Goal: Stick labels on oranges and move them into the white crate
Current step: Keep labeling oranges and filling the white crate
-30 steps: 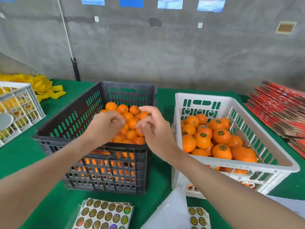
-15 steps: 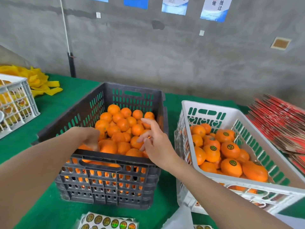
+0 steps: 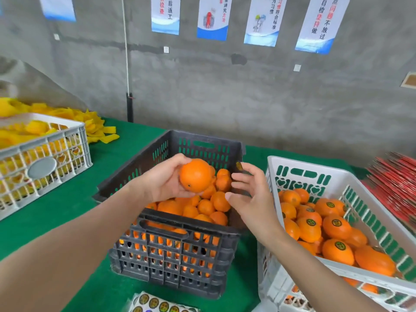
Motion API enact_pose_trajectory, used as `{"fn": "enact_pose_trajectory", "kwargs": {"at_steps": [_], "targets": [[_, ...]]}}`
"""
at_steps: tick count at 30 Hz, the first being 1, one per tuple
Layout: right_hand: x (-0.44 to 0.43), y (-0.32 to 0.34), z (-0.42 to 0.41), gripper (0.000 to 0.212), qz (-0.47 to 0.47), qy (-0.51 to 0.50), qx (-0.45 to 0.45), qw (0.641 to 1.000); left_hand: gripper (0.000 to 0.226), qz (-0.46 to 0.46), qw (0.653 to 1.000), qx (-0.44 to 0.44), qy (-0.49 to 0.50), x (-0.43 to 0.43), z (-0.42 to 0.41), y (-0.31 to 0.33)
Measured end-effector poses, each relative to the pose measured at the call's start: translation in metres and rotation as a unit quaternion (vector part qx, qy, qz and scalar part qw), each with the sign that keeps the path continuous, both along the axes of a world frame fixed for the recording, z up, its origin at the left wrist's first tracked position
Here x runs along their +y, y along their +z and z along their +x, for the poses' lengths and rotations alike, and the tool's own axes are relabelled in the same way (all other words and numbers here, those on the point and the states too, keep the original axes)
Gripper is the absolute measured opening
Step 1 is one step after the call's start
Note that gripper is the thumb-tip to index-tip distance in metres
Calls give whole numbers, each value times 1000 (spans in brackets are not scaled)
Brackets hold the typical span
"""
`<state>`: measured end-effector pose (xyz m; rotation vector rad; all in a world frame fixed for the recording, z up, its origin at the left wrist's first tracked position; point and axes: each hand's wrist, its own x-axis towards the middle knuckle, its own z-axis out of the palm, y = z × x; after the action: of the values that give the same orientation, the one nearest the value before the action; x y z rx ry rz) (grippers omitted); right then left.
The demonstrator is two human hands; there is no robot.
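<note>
My left hand (image 3: 161,182) grips an unlabelled orange (image 3: 195,175) and holds it above the black crate (image 3: 180,224), which is full of plain oranges (image 3: 206,207). Just right of that orange is my right hand (image 3: 251,197), fingers spread and relaxed. A small round label (image 3: 239,165) sits at its index fingertip, a little apart from the orange. To the right, the white crate (image 3: 315,164) holds several oranges with dark round labels (image 3: 336,226). A sheet of labels (image 3: 157,305) lies at the table's near edge.
Everything stands on a green-covered table (image 3: 67,199). At the left is another white crate (image 3: 45,140) with yellow packing, and more yellow pieces (image 3: 96,129) lie behind it. Red flat cartons (image 3: 396,179) are stacked at the far right. A concrete wall is behind.
My left hand dipped into the black crate and came up gripping an orange. My right hand opened and stayed beside it with the label at its fingertip. The camera tilted up.
</note>
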<state>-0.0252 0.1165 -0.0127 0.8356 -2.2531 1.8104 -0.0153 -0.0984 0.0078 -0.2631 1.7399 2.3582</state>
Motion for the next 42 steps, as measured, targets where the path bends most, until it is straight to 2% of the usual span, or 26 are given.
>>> {"fn": "enact_pose_trajectory", "kwargs": {"at_steps": [4,11,15,17,20,23,24,27,30,34,42], "targets": [[25,9,14,89,39,47,56,997,49,89,996,-15,-19,48,15,10],[85,-1,34,85,-20,-7,0,1000,44,133,990,4,-44,143,37,2],[116,-18,48,93,-8,-37,30,999,45,143,982,1,-125,173,47,-20],[132,-27,55,94,8,-30,32,999,49,143,981,7,-127,189,51,-33],[157,-30,61,80,-3,7,-15,1000,65,149,984,29,-88,207,55,-53],[179,-26,62,29,-76,-18,-78,994,78,141,987,35,-66,216,60,-64],[184,-26,63,21,-85,-35,-100,991,80,143,987,28,-62,219,62,-67],[189,-31,69,23,-64,-39,-174,982,75,163,983,1,-86,228,67,-70],[190,-35,74,25,-46,-27,-194,980,65,175,980,-14,-94,238,71,-70],[189,-33,74,26,-24,-26,-179,983,62,186,980,-33,-63,247,73,-68],[185,-38,75,20,52,-54,-92,993,60,191,981,-39,-20,254,75,-76]]}}
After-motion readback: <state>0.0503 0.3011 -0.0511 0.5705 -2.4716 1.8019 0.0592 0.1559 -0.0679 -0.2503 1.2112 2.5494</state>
